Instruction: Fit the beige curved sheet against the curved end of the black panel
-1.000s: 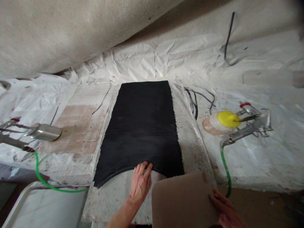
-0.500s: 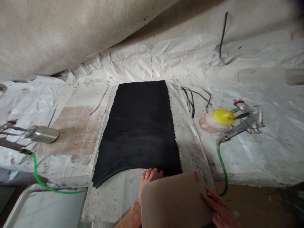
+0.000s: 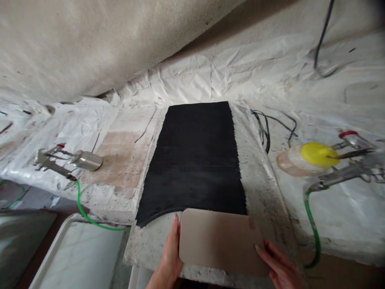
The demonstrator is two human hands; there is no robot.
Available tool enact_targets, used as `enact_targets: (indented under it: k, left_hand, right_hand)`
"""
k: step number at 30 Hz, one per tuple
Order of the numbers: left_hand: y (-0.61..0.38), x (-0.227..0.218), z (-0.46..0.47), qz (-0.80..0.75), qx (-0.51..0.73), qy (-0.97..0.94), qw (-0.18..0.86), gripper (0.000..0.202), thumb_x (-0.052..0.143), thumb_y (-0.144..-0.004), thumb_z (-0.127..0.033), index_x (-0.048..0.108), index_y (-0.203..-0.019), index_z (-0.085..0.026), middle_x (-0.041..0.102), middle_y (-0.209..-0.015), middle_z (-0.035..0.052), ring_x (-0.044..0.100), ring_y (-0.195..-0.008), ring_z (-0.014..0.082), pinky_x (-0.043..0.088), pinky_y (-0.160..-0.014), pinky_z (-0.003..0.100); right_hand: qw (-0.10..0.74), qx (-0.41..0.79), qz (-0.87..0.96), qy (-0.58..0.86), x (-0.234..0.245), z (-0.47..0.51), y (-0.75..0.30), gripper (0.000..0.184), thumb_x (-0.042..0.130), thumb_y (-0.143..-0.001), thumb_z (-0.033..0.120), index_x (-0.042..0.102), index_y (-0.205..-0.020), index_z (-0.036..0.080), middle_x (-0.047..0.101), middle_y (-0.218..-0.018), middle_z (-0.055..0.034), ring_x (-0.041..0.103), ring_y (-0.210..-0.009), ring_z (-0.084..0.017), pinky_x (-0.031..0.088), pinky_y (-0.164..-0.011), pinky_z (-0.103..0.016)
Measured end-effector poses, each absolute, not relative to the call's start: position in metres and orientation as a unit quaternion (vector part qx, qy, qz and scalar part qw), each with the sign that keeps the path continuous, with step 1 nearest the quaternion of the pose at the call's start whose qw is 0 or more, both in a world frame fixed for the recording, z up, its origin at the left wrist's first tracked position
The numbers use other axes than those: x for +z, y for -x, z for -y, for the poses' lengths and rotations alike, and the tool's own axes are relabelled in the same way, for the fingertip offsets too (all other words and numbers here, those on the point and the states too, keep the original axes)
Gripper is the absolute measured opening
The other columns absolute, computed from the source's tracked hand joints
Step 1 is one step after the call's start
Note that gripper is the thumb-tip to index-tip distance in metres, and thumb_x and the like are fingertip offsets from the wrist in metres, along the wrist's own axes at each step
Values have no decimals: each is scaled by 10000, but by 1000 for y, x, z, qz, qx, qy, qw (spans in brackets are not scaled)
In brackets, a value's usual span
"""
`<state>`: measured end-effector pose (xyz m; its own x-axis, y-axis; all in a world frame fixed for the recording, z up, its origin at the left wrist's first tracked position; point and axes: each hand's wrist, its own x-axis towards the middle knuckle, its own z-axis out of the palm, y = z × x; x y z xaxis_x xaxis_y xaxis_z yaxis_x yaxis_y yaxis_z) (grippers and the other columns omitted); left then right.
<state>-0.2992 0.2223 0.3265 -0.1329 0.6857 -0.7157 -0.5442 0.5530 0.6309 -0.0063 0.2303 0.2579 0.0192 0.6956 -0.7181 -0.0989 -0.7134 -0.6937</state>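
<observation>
The flat brown round-cornered panel (image 3: 216, 241) is gripped at opposite ends by the left hand (image 3: 171, 249) and right hand (image 3: 278, 265), the right thumb over its face.

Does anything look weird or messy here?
Yes. The flat black sheet has jagged long sides, though its visible near edge curves smoothly. The silver spray gun with the yellow-topped cup lies on its side. Behind, the white plastic sheeting looks crumpled.

Passage lies open above the black sheet (image 3: 195, 156); the tan panel (image 3: 218, 241) blocks part of its near edge, the metal-cup spray gun (image 3: 87, 160) bounds the left, the yellow-topped spray gun (image 3: 321, 155) the right.
</observation>
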Motion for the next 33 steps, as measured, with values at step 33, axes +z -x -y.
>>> enact_targets:
  k: [33]
  left_hand:
    - [291, 281, -236, -809, 178, -511, 229, 537, 339, -922, -333, 303, -1418, -130, 552, -1235, 172, 621, -1028, 244, 546, -820, 379]
  right_hand:
    - [124, 398, 586, 695, 239, -268, 24, 510, 394, -805, 724, 585, -813, 250, 648, -708, -30, 628, -659, -232, 411, -620, -328]
